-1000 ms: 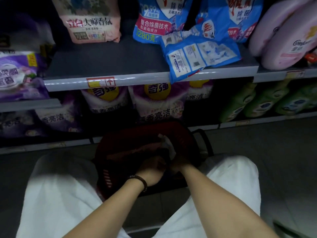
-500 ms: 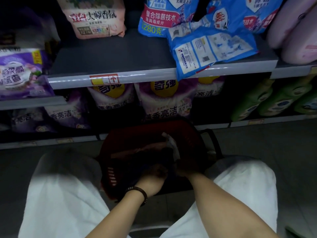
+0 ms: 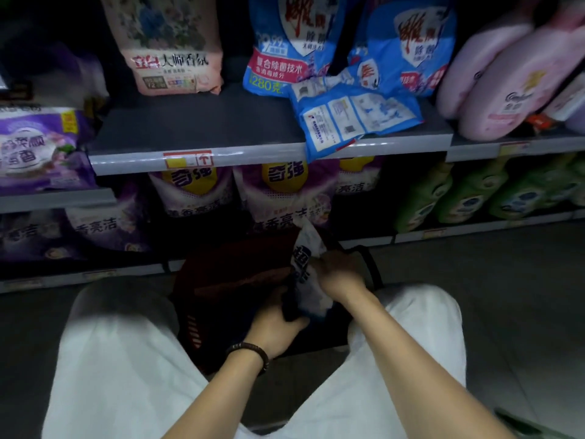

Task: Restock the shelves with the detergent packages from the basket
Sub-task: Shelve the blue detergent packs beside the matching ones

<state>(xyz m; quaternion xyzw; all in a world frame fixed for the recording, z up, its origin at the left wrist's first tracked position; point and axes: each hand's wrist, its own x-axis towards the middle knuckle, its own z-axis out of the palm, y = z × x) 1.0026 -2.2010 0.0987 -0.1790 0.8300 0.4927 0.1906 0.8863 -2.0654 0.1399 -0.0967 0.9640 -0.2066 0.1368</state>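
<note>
Gripping the detergent package point(image 3: 304, 258) at both ends, partly raised out of the red basket point(image 3: 193, 327): lower end wrapped by the left hand point(image 3: 278, 324), upper edge pinched by the right hand point(image 3: 340, 274). Lift clear of the rim first (soft bag, probably saggy), then aim for the bare shelf point(image 3: 196, 128) above.

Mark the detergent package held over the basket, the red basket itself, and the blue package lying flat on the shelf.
held package point(image 3: 308, 291): head view, on its pale middle panel.
red basket point(image 3: 218, 270): head view, on its bare inner left wall.
flat blue package point(image 3: 357, 117): head view, on its printed back panel.
</note>
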